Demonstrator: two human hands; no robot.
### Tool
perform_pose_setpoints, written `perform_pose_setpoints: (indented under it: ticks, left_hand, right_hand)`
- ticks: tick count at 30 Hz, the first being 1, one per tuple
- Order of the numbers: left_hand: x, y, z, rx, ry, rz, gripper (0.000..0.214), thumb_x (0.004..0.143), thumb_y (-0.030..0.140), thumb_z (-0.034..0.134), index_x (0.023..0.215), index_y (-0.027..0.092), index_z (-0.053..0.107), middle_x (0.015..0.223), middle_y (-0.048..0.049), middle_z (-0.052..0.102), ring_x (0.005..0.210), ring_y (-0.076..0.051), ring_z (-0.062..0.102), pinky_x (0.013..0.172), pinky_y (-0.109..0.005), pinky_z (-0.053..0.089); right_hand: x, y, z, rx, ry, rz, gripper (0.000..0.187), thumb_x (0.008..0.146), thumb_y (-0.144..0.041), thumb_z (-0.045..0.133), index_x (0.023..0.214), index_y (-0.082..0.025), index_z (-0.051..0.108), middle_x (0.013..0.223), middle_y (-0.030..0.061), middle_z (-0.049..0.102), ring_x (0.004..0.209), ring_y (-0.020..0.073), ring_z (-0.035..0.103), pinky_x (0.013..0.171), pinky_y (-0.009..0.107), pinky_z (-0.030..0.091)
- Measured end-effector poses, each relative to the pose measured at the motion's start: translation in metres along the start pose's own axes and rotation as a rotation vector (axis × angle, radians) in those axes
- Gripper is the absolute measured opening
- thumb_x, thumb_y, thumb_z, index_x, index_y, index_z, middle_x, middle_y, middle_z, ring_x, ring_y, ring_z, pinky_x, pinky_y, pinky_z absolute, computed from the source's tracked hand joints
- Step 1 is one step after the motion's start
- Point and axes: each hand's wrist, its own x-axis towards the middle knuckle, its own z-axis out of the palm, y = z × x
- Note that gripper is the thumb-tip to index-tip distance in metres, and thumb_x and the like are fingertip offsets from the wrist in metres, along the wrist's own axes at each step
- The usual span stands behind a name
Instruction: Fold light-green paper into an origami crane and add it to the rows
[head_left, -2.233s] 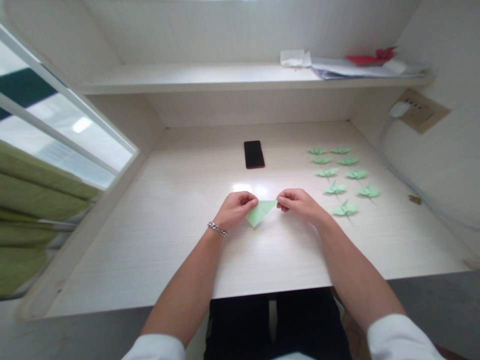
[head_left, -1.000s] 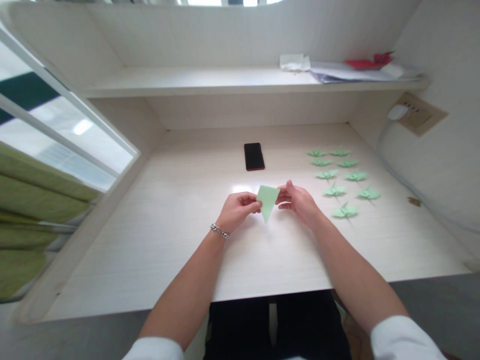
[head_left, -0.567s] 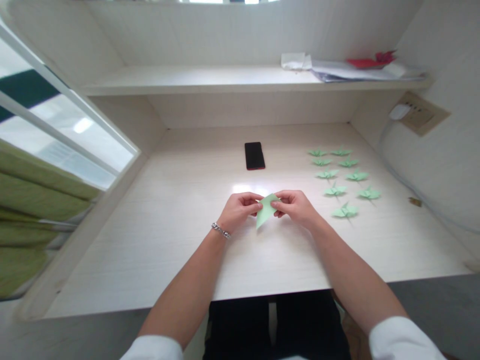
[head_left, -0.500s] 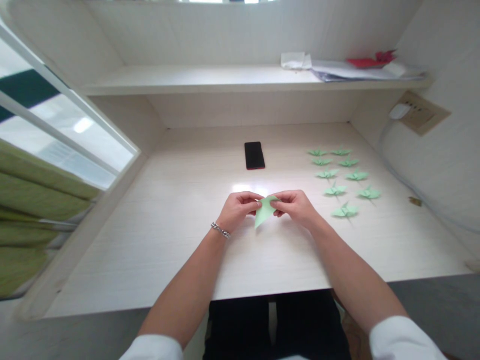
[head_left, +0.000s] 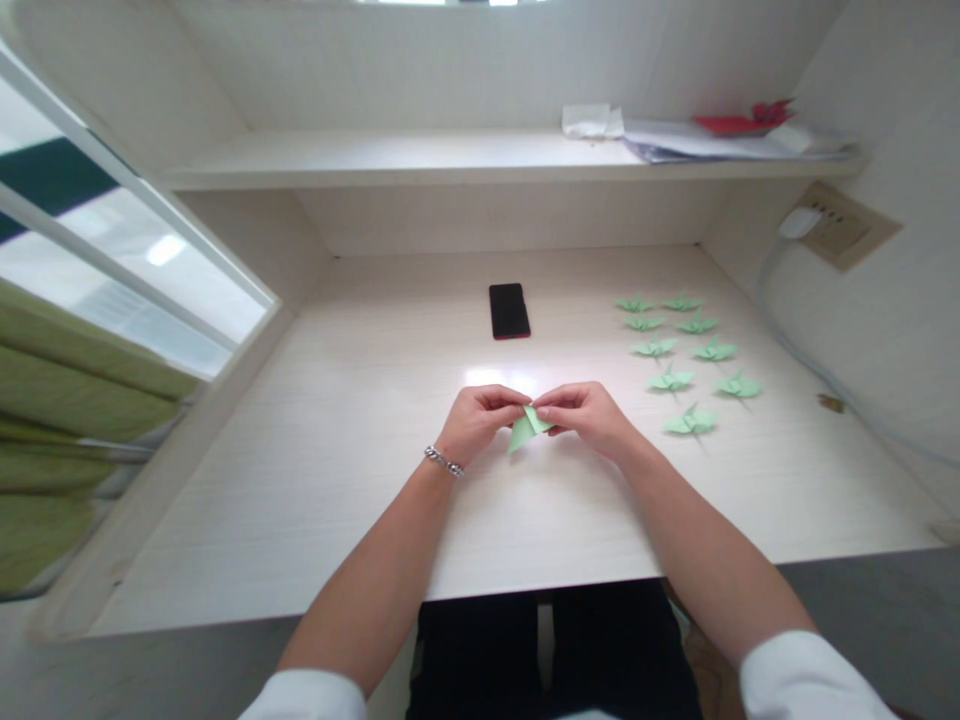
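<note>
A pale wooden desk (head_left: 300, 500) is filling most of the view, and a shelf (head_left: 375, 155) is running across the far wall above it. At the shelf's right end, a pile of white papers (head_left: 675, 140) is lying under a red folded piece (head_left: 739, 118). Both forearms are reaching in from the near edge. The left hand (head_left: 480, 420) and the right hand (head_left: 585, 412) are meeting at the middle of the desk, fingertips narrowed into pinches and holding a small folded green paper (head_left: 523, 432) between them, just above the desk surface. A black phone (head_left: 509, 310) is lying flat further off, beyond the hands. To the right, nine green paper cranes (head_left: 679, 350) are sitting in two rows, well apart from the hands. A metal bracelet (head_left: 444, 461) is circling the left wrist.
</note>
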Motion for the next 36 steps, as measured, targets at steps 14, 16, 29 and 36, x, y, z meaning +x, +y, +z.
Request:
perform_pose_setpoints:
  ticks: [14, 16, 29, 36]
  left_hand:
    - [-0.0001, -0.0013, 0.0015, 0.187, 0.016, 0.084, 0.016, 0.070, 0.024, 0.068, 0.082, 0.014, 0.072, 0.080, -0.0071, 0.071, 0.072, -0.017, 0.065, 0.067, -0.027, 0.051]
    - [-0.0001, -0.0013, 0.0017, 0.184, 0.011, 0.077, 0.016, 0.070, 0.024, 0.068, 0.081, 0.014, 0.072, 0.079, -0.0070, 0.071, 0.071, -0.017, 0.064, 0.066, -0.027, 0.051]
    - [0.0036, -0.0073, -0.0002, 0.074, 0.052, 0.044, 0.026, 0.067, 0.032, 0.074, 0.084, 0.013, 0.068, 0.080, -0.0075, 0.070, 0.071, -0.016, 0.064, 0.065, -0.027, 0.051]
    - [0.0029, -0.0075, 0.0039, 0.066, 0.034, 0.030, 0.031, 0.063, 0.034, 0.078, 0.083, 0.012, 0.068, 0.080, -0.0079, 0.070, 0.071, -0.017, 0.065, 0.066, -0.028, 0.052]
  right_hand:
    - [0.0037, 0.0064, 0.0044, -0.122, 0.021, 0.023, 0.036, 0.066, -0.045, 0.074, 0.087, -0.015, 0.071, 0.074, 0.0049, 0.067, 0.064, 0.0145, 0.062, 0.055, 0.025, 0.053]
    - [0.0046, 0.0085, 0.0039, -0.121, 0.007, 0.039, 0.036, 0.066, -0.043, 0.075, 0.088, -0.015, 0.071, 0.074, 0.0048, 0.067, 0.064, 0.0146, 0.063, 0.055, 0.025, 0.053]
    - [0.0054, 0.0103, -0.0023, -0.090, 0.030, -0.008, 0.033, 0.067, -0.036, 0.074, 0.091, -0.014, 0.070, 0.076, 0.0057, 0.069, 0.068, 0.0161, 0.064, 0.062, 0.029, 0.054]
    - [0.0054, 0.0069, 0.0002, -0.113, 0.104, -0.117, 0.036, 0.062, -0.038, 0.078, 0.090, -0.015, 0.070, 0.083, 0.0064, 0.070, 0.069, 0.0163, 0.064, 0.065, 0.029, 0.052]
